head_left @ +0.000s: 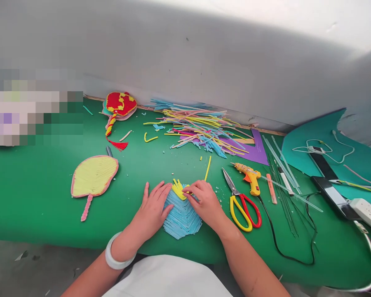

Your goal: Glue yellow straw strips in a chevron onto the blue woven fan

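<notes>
Well, your right hand [205, 203], grip closed in pinch, apparently on one of short yellow fuzzy strips [178, 189] fanned at far edge of blue, ribbed, rounded panel [181, 222] on green desk [43, 198]; left hand [153, 207] lies open on panel's left side. Best press each strip flat, lightly, keeping fan even. Just right: silver-bladed scissors with red and yellow handles [235, 191], orange-yellow glue gun [252, 178]; mind its black cord [273, 238] near forearm [243, 247]. Beyond: heap of multicoloured strips [200, 123].

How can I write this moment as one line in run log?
left hand: open, at edge of blue pipe-cleaner panel | right hand: fingertips at yellow pipe-cleaner pieces | nearby: scissors, glue gun
</notes>
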Tool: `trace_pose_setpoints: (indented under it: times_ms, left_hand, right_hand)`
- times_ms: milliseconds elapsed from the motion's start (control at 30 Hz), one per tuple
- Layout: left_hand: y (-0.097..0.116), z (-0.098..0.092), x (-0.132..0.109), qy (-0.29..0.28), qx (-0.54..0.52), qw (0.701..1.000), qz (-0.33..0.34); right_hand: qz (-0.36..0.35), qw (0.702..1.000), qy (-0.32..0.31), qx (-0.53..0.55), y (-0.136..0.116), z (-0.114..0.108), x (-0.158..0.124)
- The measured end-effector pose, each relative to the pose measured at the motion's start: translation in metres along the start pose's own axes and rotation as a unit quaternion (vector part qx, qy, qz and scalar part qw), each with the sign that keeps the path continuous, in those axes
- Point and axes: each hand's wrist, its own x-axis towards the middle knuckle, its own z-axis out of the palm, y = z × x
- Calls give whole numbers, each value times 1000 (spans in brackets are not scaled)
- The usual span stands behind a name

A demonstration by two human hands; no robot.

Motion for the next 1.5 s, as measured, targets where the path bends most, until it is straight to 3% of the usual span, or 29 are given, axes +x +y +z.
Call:
trace_pose_setpoints:
  times_ms: [200, 433, 767, 1500]
  left_hand:
    - [0, -1, 0, -5, 1, 1000, -4]
    - [0, -2, 0, -9, -5, 1000, 1]
    - [0, -2, 0, -12, -6, 1000, -2]
    - [-1, -2, 1, -18, -24, 1000, -6]
  right_hand:
    - [-15, 999, -33, -33, -1, 9, -1]
    - [4, 998, -19, -66, 1, 7, -3]
    - [-35, 984, -5, -177, -7, 10, -12]
    - [-30, 983, 2, -182, -3, 17, -12]
